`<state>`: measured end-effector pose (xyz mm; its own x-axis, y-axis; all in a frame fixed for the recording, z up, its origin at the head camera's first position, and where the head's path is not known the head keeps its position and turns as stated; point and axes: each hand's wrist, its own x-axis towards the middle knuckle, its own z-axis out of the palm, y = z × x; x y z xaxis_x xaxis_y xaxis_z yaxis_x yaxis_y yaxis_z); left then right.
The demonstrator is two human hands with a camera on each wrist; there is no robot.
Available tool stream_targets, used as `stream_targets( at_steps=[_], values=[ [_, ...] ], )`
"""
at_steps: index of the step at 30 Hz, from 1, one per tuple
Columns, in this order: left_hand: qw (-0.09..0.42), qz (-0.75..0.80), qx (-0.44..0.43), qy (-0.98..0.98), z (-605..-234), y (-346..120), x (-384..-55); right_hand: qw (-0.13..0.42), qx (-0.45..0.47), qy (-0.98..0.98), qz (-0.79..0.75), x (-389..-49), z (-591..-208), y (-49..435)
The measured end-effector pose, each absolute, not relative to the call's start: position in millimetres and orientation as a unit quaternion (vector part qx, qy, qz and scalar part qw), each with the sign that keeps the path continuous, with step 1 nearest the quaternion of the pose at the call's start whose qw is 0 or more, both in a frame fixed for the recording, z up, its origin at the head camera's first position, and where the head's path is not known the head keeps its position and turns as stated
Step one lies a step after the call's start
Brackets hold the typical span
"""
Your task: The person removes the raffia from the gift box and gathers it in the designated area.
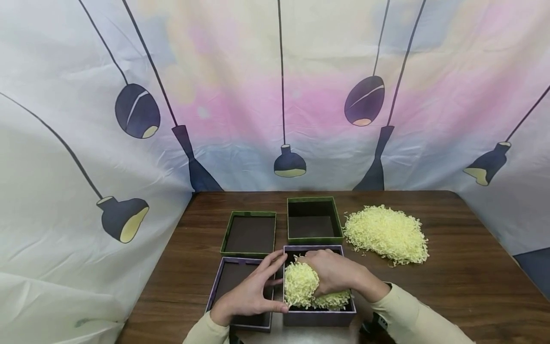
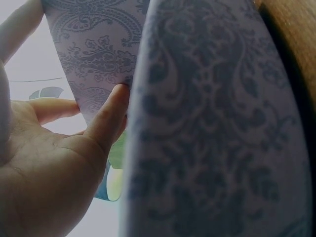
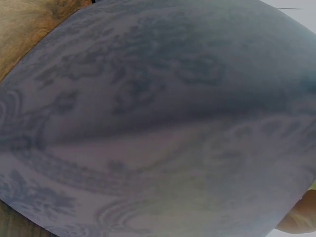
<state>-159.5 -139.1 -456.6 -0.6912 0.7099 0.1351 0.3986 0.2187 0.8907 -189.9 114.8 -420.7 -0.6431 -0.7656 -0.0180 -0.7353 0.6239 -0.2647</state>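
A purple-rimmed box (image 1: 318, 319) with a dark inside stands near the front of the table. Pale yellow shredded paper (image 1: 301, 284) lies heaped in it, highest on the left. My right hand (image 1: 333, 271) reaches into the box against this heap, its fingertips hidden by the paper. At the box's left side is my left hand (image 1: 253, 291), fingers spread and fairly straight, thumb by the front corner. Patterned box walls (image 2: 212, 123) fill much of the left wrist view, fingertips touching them. In the right wrist view, the patterned box outside (image 3: 148, 182) hides nearly all of the hand.
A purple-rimmed lid (image 1: 227, 272) lies under and beside the left forearm. Behind it sits a green-rimmed lid (image 1: 249, 253), with a deeper green-rimmed box (image 1: 315, 240) to its right. More shredded paper (image 1: 386, 234) is piled on the brown table (image 1: 464, 277) at the right.
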Motion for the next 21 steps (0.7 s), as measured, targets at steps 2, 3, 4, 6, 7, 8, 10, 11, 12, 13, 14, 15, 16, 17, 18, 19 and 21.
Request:
stream_targets(
  at_steps=[2,3,4,6,7,8,10,11,12,13,14,15,16,17,18,19,21],
  values=[
    [0.158,0.51,0.357,0.766,-456.4,-139.2,-159.5,0.061,-0.417,0.899,-0.121,-190.1,-420.3,115.6],
    [0.158,0.51,0.357,0.766,-456.4,-139.3,-159.6,0.058,-0.418,0.898,-0.125,-190.3,-420.1,115.8],
    [0.16,0.511,0.353,0.767,-456.4,-139.3,-159.5,0.054,-0.421,0.896,-0.13,-190.7,-419.9,116.1],
    [0.162,0.511,0.351,0.767,-456.6,-139.4,-159.7,0.044,-0.428,0.892,-0.139,-191.6,-419.6,117.0],
    [0.161,0.511,0.351,0.768,-456.6,-139.6,-159.8,0.041,-0.428,0.892,-0.138,-191.6,-418.9,117.2],
    [0.161,0.51,0.35,0.769,-457.0,-139.8,-160.1,0.041,-0.428,0.892,-0.139,-191.7,-418.1,117.4],
    [0.163,0.508,0.346,0.772,-457.3,-140.2,-160.5,0.04,-0.424,0.894,-0.138,-191.5,-416.5,117.9],
    [0.164,0.506,0.343,0.774,-457.4,-140.5,-160.8,0.041,-0.422,0.895,-0.137,-191.2,-415.8,118.1],
    [0.165,0.506,0.341,0.775,-457.5,-140.8,-161.1,0.041,-0.419,0.897,-0.136,-190.8,-415.0,118.2],
    [0.166,0.505,0.339,0.776,-457.3,-140.9,-161.3,0.04,-0.418,0.897,-0.137,-190.6,-414.4,118.3],
    [0.168,0.505,0.338,0.776,-457.2,-140.9,-161.4,0.037,-0.422,0.894,-0.145,-191.1,-414.2,118.3],
    [0.169,0.505,0.337,0.776,-457.0,-140.9,-161.4,0.036,-0.426,0.891,-0.154,-191.4,-414.1,118.5],
    [0.17,0.504,0.339,0.776,-457.1,-140.8,-161.5,0.033,-0.429,0.888,-0.161,-191.6,-414.0,118.8],
    [0.17,0.504,0.34,0.775,-457.2,-140.7,-161.4,0.032,-0.432,0.885,-0.171,-192.0,-413.7,118.9],
    [0.17,0.503,0.341,0.776,-457.2,-140.7,-161.1,0.034,-0.433,0.883,-0.181,-192.3,-413.1,119.1],
    [0.17,0.501,0.343,0.777,-457.3,-140.7,-160.8,0.037,-0.432,0.881,-0.188,-192.4,-412.2,119.5],
    [0.17,0.495,0.342,0.781,-457.2,-140.6,-160.4,0.045,-0.422,0.885,-0.192,-191.9,-408.8,120.9]
  ],
)
